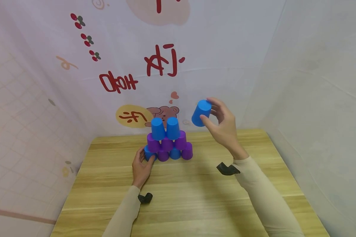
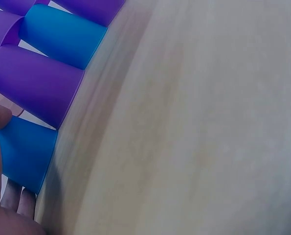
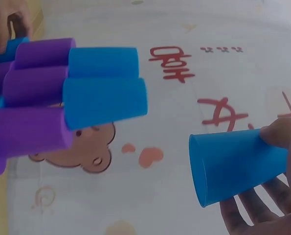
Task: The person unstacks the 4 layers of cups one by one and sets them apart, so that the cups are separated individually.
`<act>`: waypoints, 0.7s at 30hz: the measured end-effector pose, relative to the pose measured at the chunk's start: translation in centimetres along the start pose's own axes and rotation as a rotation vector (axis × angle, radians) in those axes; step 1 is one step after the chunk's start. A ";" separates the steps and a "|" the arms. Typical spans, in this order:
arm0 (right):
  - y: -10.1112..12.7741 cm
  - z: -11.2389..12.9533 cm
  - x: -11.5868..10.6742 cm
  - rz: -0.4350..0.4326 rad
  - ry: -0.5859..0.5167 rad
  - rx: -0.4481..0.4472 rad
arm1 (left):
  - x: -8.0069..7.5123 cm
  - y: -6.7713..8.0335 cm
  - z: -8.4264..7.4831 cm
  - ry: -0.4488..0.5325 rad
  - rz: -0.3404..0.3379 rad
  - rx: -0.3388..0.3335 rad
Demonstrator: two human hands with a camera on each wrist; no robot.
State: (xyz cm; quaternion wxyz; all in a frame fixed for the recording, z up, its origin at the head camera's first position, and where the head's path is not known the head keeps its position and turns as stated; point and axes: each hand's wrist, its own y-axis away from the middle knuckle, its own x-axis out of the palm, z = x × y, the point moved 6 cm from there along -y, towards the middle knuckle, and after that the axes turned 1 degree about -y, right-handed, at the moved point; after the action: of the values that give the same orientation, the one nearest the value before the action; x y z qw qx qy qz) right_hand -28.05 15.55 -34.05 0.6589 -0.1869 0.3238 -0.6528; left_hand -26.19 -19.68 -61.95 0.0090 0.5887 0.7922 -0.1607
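Upside-down cups are stacked in three rows. The bottom row alternates blue and purple, three purple cups (image 1: 167, 144) form the middle row, and two blue cups (image 1: 173, 128) stand side by side on top. My left hand (image 1: 141, 169) grips the blue cup (image 2: 28, 152) at the left end of the bottom row, thumb on the near side and fingers around the far side. Up to the right of the stack, my right hand (image 1: 225, 126) holds another blue cup (image 1: 200, 115) between thumb and fingers. That cup is slightly tilted, its open rim (image 3: 198, 171) facing down, apart from the others.
The stack stands toward the back of a wood-grain table (image 1: 178, 197). Behind it hangs a white printed cloth (image 1: 219, 49) with red characters and a cartoon bear. Pale cloth walls (image 1: 323, 98) enclose both sides. A black device sits at each wrist.
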 end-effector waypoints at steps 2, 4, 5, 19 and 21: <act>0.7 -0.8 -0.9 -0.012 -0.001 0.006 | 0.0 0.0 0.1 -0.001 0.001 0.000; 1.5 -1.7 -1.6 -0.019 0.009 0.024 | 0.0 0.0 0.1 -0.003 0.002 -0.001; 2.0 -2.2 -2.0 -0.018 0.017 0.037 | 0.0 0.0 0.2 -0.004 0.003 -0.002; 9.7 -11.9 -5.2 0.024 0.142 0.324 | 0.0 -0.1 0.4 -0.006 0.006 -0.004; 10.6 -12.8 -5.4 0.034 0.163 0.365 | 0.0 -0.1 0.4 -0.003 0.008 -0.006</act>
State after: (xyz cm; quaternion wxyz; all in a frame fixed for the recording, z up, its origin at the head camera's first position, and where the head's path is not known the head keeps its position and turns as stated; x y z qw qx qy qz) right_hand -28.49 23.91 -49.37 0.6643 -0.0051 0.2555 -0.7025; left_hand -26.39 -19.83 -62.27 0.0128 0.5914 0.7904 -0.1590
